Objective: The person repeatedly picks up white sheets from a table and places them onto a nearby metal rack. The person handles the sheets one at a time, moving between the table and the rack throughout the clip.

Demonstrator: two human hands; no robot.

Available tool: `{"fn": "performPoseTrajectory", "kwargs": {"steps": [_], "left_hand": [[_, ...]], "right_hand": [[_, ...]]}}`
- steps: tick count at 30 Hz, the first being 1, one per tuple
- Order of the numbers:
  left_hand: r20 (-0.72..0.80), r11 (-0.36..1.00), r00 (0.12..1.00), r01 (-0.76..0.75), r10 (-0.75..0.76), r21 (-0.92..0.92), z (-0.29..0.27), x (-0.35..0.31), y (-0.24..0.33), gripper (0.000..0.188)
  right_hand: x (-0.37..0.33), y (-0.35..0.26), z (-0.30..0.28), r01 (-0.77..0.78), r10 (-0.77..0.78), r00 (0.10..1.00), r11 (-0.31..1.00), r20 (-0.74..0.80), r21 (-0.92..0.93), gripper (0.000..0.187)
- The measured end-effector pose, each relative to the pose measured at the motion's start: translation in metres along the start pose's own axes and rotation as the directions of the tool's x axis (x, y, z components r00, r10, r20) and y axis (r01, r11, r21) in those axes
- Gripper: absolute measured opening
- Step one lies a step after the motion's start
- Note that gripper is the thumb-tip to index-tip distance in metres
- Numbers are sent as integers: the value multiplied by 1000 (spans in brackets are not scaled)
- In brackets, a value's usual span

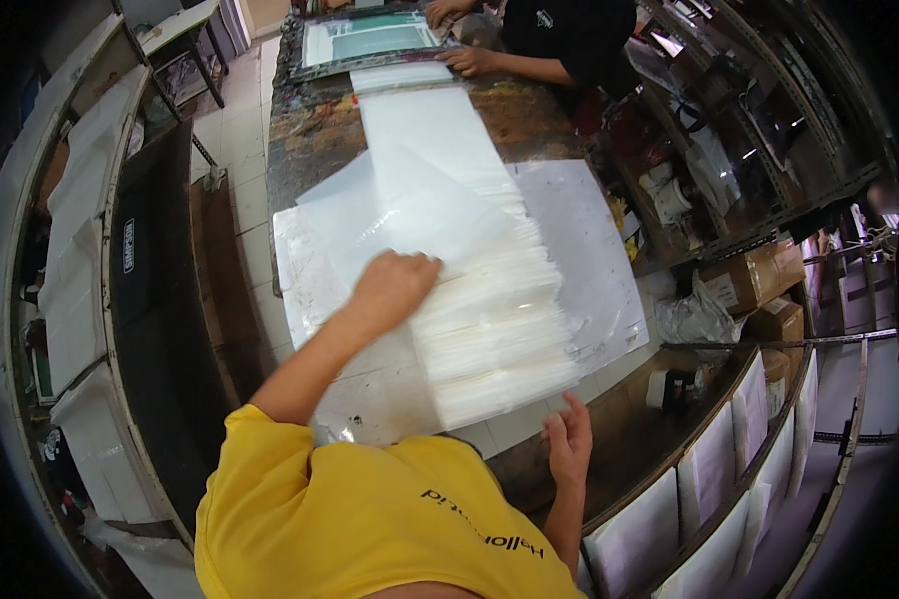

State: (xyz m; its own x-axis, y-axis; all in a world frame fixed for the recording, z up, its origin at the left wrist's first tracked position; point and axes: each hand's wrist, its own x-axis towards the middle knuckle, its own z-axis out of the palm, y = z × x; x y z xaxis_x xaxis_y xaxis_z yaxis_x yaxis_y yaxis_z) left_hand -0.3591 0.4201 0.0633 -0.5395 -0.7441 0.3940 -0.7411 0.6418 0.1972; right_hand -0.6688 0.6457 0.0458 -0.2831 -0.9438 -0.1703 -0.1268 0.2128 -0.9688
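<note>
My left hand is closed on the near corner of a thin translucent white sheet. That sheet lies askew, turned to the left over a long fanned row of white sheets. The row's overlapping edges run from near my body toward the far end of the table. My right hand hangs just off the near right corner of the row, fingers apart and holding nothing. Beneath the row, a pale board rests on the table.
Beyond the row, a co-worker's hands touch a framed green and white screen on the paint-stained table. Racks with pale sheets curve around my right; a dark panel stands left. Cardboard boxes sit at right.
</note>
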Motion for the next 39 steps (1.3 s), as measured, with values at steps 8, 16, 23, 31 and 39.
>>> {"fn": "performPoseTrajectory", "kwargs": {"steps": [8,16,23,31,39], "left_hand": [[135,910,984,-48,113,-412,-6,-47,119,15],[146,805,937,-184,316,-564,5,-67,156,16],[107,678,910,-215,400,-703,-4,-65,157,27],[-44,696,909,285,-414,-659,4,-71,75,22],[-243,815,788,486,-565,-316,52,-100,3,23]], "right_hand": [[16,-60,78,134,-119,944,991,309,-27,51],[-8,-31,47,-11,23,996,990,84,-143,31],[-31,-28,-8,-105,88,993,958,-75,-266,29],[-58,-46,-117,20,-111,933,965,-341,-261,25],[-124,-101,-321,-83,-245,788,867,-565,-492,11]]}}
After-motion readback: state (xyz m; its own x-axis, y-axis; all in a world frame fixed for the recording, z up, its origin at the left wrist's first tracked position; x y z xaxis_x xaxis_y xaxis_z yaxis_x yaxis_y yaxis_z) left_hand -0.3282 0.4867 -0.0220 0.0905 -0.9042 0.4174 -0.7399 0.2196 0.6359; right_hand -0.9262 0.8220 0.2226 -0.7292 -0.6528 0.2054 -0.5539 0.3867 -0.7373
